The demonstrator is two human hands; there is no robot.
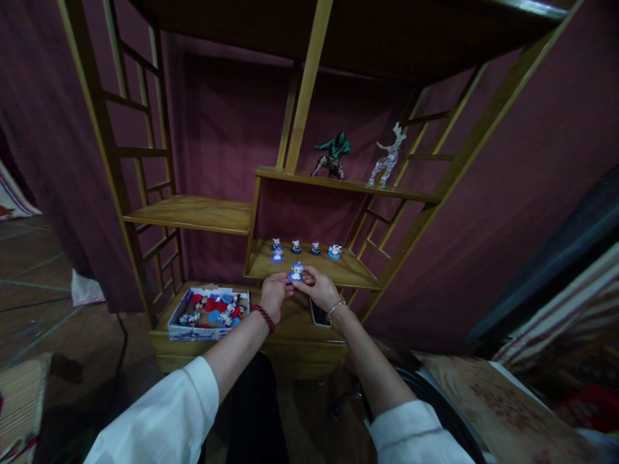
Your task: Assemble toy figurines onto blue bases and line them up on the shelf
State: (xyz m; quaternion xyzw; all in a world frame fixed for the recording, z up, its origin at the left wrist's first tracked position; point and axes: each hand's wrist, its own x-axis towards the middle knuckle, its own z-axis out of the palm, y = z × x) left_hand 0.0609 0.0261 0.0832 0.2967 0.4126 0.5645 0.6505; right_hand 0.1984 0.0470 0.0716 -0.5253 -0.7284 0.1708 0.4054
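Note:
A small purple-and-white figurine (296,271) on a round purple base is held up in front of the low shelf. My right hand (320,289) grips it from the right between thumb and fingers. From the left, my left hand (275,298) closes its fingers at the edge of the base. Behind it, on the low shelf (358,274), stands a similar purple figurine (277,255). A back row has several dark-based figurines, among them a middle one (296,247), and a blue-based figurine (334,251) at the right end.
An open box (181,334) of loose figurines with red and blue bases sits left on the cabinet top. A phone (320,314) lies beneath my right wrist. Higher up stand a green hooded statue (333,156) and a clear deer figure (387,158). Wooden posts (307,90) divide the shelves.

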